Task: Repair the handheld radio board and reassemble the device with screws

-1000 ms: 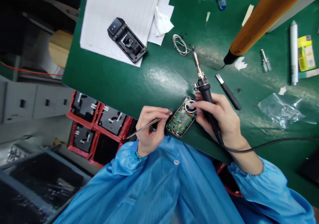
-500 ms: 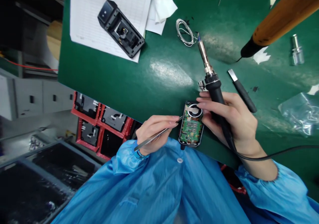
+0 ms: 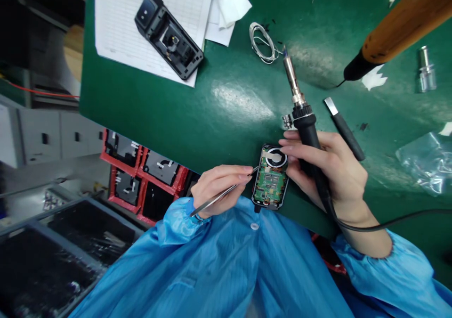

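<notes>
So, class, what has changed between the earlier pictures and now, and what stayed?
The open circuit-board unit has turned from a clear slant to nearly vertical in view, its lower end swinging right. Nothing was taken up or let go: the left hand keeps the tweezers, the right hand the soldering iron.

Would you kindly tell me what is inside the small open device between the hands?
Inside the open device are a green circuit board and a round black-and-white part, itself partly covered by a pale strip. Whatever lies beneath them is hidden.
</notes>
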The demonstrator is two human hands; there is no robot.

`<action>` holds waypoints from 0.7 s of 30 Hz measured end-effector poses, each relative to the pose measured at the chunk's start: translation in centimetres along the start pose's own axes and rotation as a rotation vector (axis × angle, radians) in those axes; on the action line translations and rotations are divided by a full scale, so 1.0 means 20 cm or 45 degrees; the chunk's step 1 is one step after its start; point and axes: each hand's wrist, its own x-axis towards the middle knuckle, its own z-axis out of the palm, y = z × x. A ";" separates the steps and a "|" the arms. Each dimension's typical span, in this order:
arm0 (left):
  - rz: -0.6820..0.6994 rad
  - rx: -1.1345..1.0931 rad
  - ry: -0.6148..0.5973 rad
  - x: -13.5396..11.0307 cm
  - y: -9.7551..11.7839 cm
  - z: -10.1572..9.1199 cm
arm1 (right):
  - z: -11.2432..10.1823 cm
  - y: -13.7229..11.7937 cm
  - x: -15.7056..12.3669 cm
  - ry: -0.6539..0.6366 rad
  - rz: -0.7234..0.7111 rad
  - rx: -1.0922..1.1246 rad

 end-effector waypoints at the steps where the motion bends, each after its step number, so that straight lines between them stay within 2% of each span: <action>1: 0.003 0.003 -0.005 0.00 0.00 0.00 | 0.00 0.00 0.00 0.000 0.002 0.010; 8: -0.022 -0.022 -0.055 -0.02 0.00 -0.01 | -0.01 -0.01 0.01 -0.001 0.006 0.002; 12: 0.025 -0.090 -0.120 -0.02 -0.02 -0.01 | -0.01 -0.01 0.01 -0.006 -0.001 -0.013; 17: 0.043 -0.005 -0.022 -0.01 -0.02 0.00 | -0.01 -0.01 0.01 -0.018 0.002 -0.029; 21: 0.016 -0.029 -0.066 0.00 -0.01 -0.01 | -0.01 -0.01 0.01 -0.023 -0.002 -0.022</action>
